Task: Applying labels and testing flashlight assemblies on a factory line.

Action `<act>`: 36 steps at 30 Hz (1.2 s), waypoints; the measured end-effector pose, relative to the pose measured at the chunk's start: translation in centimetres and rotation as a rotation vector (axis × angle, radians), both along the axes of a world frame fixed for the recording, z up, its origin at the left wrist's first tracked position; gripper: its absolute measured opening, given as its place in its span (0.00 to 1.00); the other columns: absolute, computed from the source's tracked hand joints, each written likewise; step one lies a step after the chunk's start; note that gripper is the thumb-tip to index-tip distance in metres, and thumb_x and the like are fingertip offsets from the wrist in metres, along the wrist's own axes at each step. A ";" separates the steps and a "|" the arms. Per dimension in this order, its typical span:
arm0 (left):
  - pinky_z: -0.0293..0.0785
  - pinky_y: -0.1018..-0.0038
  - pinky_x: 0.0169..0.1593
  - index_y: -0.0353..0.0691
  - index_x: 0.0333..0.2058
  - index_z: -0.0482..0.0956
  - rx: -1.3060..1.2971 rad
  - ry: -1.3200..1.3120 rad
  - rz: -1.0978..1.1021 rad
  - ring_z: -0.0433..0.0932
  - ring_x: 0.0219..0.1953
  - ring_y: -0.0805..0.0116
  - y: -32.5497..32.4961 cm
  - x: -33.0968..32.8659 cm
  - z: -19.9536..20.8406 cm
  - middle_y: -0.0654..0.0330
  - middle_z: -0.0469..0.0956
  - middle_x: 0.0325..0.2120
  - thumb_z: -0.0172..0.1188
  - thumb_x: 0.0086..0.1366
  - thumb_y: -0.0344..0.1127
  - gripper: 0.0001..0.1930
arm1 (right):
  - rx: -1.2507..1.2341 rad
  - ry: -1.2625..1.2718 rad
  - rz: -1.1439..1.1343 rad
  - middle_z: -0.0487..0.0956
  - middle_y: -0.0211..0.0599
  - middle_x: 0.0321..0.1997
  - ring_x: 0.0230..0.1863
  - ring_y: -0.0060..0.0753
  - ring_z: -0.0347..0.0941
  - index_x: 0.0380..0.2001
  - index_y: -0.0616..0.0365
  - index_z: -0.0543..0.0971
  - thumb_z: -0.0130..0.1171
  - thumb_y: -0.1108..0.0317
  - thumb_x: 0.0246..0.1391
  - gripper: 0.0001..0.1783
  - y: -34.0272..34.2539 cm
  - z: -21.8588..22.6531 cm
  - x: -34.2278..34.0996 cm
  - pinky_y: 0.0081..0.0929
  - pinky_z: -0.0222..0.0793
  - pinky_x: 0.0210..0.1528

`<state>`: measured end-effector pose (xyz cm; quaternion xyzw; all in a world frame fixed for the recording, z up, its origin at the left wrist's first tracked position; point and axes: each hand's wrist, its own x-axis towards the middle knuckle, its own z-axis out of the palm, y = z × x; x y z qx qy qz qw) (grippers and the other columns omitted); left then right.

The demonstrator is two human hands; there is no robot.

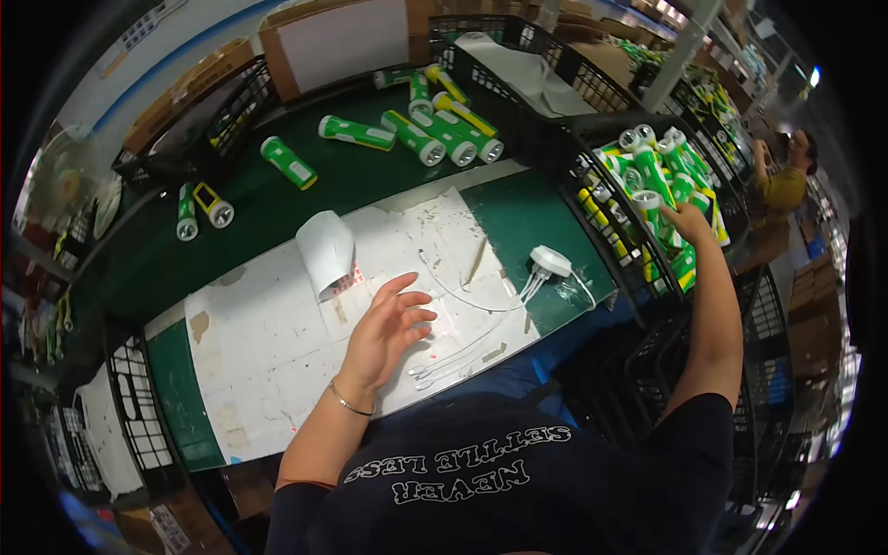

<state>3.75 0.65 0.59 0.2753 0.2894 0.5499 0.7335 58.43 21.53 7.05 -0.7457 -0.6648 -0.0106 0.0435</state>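
A green-and-white flashlight (650, 211) stands with its white head upward among many others like it, heaped in a black lattice crate (572, 141) at the right end of the counter (532, 208). The person's right hand (684, 224) reaches into this heap, its fingers right beside that flashlight; whether they are closed on it cannot be told, since the fingertips are partly hidden among the bodies. The left hand (393, 319) hovers above the counter with its fingers apart and loosely curved, nothing between them, and a thin bracelet (351, 398) circles its wrist. Below it spreads a scuffed white board (264, 375) on the green surface. Near its fingertips, slim white cables (467, 303) run across the board to a round white hub (551, 259), which sits on the green part toward the crate. A curled white sheet (324, 250) lies just beyond the left hand, with small red marks beside its lower edge. Farther back, a cluster of flashlights (421, 139) lies at mixed angles, some heads facing the person; one single flashlight (289, 164) rests apart to the left, and a pair (188, 215) lies beyond that. Behind the cluster stands a cardboard box (270, 51) with a pale panel. At the far right, a co-worker (786, 190) wears a yellowish-brown top.
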 end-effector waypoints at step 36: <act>0.77 0.63 0.39 0.38 0.53 0.62 -0.175 -0.338 -0.214 0.77 0.35 0.60 0.2 -0.8 -1.7 0.52 0.74 0.37 0.47 0.65 0.51 0.25 | -0.983 1.422 0.887 0.76 0.32 0.44 0.41 0.17 0.69 0.53 0.56 0.71 0.58 0.66 0.49 0.26 -7.5 -1.6 -38.7 0.18 0.66 0.41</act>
